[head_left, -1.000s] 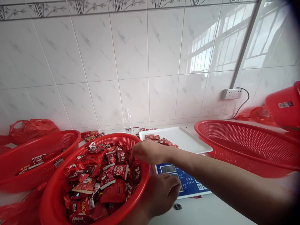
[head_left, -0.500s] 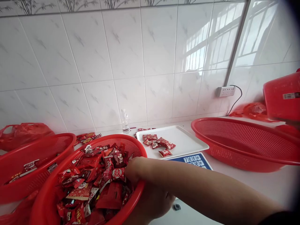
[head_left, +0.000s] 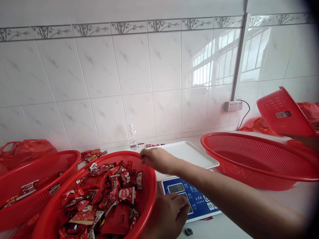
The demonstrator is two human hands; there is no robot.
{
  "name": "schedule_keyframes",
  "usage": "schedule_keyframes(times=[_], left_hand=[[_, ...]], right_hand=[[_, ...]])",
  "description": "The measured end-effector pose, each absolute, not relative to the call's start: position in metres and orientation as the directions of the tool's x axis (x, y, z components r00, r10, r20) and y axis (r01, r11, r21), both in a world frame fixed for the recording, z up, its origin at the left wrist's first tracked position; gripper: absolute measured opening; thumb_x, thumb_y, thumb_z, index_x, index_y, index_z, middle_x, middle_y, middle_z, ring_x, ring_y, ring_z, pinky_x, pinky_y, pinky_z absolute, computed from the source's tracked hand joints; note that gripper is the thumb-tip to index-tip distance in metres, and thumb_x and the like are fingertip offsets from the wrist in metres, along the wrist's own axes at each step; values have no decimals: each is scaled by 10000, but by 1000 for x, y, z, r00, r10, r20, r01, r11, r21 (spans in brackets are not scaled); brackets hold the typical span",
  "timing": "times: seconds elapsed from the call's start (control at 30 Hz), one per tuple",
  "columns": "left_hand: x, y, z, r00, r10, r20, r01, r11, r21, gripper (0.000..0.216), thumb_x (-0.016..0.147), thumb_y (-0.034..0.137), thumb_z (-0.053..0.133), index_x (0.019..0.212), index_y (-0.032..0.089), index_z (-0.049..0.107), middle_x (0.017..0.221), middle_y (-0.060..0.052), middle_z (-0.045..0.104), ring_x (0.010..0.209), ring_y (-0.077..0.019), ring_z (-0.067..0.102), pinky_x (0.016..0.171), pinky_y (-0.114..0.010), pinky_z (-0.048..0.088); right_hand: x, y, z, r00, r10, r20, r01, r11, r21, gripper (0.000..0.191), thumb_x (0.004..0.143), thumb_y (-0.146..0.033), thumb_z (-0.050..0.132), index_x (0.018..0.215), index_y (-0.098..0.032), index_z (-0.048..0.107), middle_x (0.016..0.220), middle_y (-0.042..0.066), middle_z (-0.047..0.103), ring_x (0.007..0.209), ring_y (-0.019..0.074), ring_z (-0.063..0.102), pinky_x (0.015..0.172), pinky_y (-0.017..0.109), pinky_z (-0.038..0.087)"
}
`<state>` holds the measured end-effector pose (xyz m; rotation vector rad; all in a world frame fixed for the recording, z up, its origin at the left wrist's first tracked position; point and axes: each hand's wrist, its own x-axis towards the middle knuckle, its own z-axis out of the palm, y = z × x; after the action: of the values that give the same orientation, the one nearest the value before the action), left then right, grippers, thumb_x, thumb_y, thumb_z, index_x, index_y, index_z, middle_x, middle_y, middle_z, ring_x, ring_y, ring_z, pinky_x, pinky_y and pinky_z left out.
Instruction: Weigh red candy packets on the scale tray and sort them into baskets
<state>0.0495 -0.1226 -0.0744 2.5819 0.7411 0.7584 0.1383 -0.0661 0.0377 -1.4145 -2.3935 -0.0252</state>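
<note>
A red mesh basket (head_left: 147, 166) heaped with red-wrapped candies (head_left: 109, 196) sits at the lower left. My right hand (head_left: 156, 159) reaches in from the right and hovers over the basket's far rim, in front of the white tray (head_left: 194, 154) of a scale. Its fingers are bunched downward, and what they pinch is hidden. My left hand (head_left: 170, 212) lies curled beside the basket's near right wall, over the scale's blue panel (head_left: 196, 199). The tray's visible part is bare.
A second red basket (head_left: 50, 162) with a few candies and a red bag (head_left: 25, 149) stand at the left. A wide empty red basket (head_left: 249, 156) sits right of the scale, and another (head_left: 281, 113) is tilted above it. A clear bottle (head_left: 132, 136) and a socket strip (head_left: 234, 105) are by the wall.
My right hand has lifted out of the candy heap and moved back and right to the basket's far rim by the tray. The view has tilted upward. The candies seen on the tray no longer show.
</note>
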Motion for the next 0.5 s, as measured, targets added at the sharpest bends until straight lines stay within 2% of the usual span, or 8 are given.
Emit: schedule_keyframes(times=[0.03,0.1,0.17,0.27,0.4,0.5], left_hand=[[50,-122,-75,719,567,401,375,-803,463,213,900,267,429,924,234,639,869,-7,671,749,-150,618,673,-226,477],[51,-121,-77,717,562,413,361,-806,470,198,895,258,443,914,233,639,858,-7,671,757,-148,619,679,-218,470],[53,-119,-80,711,560,426,362,-810,461,171,874,223,467,880,232,638,822,-1,667,726,-138,613,648,-204,459],[55,-115,-86,700,550,456,365,-824,434,151,831,168,496,852,231,632,789,5,661,702,-129,608,621,-190,445],[60,-113,-94,691,506,517,335,-857,391,152,803,152,493,823,224,626,729,2,651,645,-119,597,587,-181,438],[66,-115,-104,701,433,566,311,-901,304,170,827,196,458,785,213,622,665,-13,637,594,-126,589,546,-189,440]], right_hand=[[151,-65,36,-374,854,360,869,459,-186,334,874,-171,348,1080,-214,607,972,67,684,804,185,625,633,274,436],[175,-64,27,-302,864,403,882,413,-226,332,893,-172,331,1083,-188,603,976,88,681,822,194,625,661,287,441],[194,-67,13,-328,858,395,860,444,-252,244,874,-202,427,973,-219,649,887,35,697,776,169,629,662,260,450],[215,-76,-5,-347,834,429,823,490,-287,188,858,-235,497,955,-243,658,925,11,693,846,156,626,730,251,468],[239,-86,-22,-182,794,581,819,449,-357,249,913,-306,419,1000,-221,636,1011,62,676,933,187,617,799,325,483],[253,-90,-38,-105,712,695,814,463,-351,239,919,-317,415,979,-236,632,998,59,682,957,199,614,838,363,476]])
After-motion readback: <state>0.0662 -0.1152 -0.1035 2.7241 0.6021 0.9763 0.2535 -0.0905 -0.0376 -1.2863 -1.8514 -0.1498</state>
